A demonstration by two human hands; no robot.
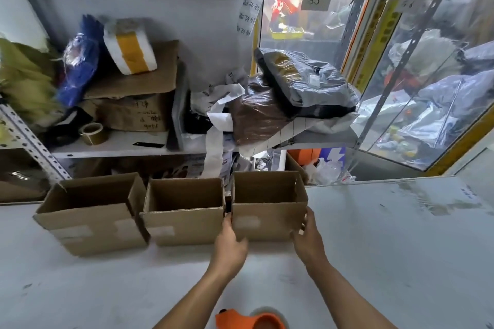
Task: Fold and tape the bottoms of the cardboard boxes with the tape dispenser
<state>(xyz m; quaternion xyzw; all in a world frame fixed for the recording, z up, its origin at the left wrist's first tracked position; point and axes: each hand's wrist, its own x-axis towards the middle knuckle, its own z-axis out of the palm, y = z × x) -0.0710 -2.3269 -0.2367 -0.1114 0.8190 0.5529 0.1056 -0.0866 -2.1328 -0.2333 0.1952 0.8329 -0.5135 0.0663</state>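
Note:
Three open-topped cardboard boxes stand in a row on the white table (pixel 387 248): a left box (pixel 88 224), a middle box (pixel 184 222) and a right box (pixel 267 211). My left hand (pixel 230 244) holds the right box at its near left corner, thumb against the side. My right hand (pixel 307 238) holds the same box at its near right corner. An orange tape dispenser (pixel 250 319) lies on the table at the bottom edge of the view, between my forearms.
A metal shelf rack (pixel 112 145) behind the table carries cartons, bagged parcels, a brown tape roll (pixel 92 132) and loose paper strips. Clear plastic sheeting hangs at the right over more parcels.

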